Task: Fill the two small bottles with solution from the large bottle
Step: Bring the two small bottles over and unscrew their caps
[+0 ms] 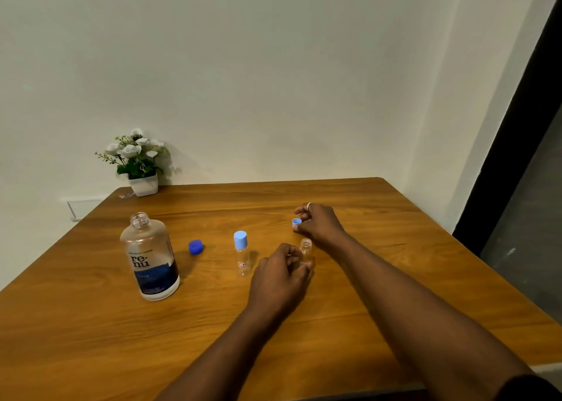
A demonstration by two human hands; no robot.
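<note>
The large clear bottle [150, 257] with a dark blue label stands uncapped at the left of the wooden table [213, 324]. Its dark blue cap [195, 246] lies beside it on the right. A small clear bottle [241, 254] with a light blue cap stands upright in the middle. My left hand [278, 276] grips a second small bottle [306, 247], which is uncapped and upright on the table. My right hand [319, 223] rests just behind it and pinches that bottle's light blue cap [296, 222] at the table surface.
A white pot of white flowers [138, 163] stands at the table's far left corner against the wall. The table's right edge runs close to a dark door frame [523, 121].
</note>
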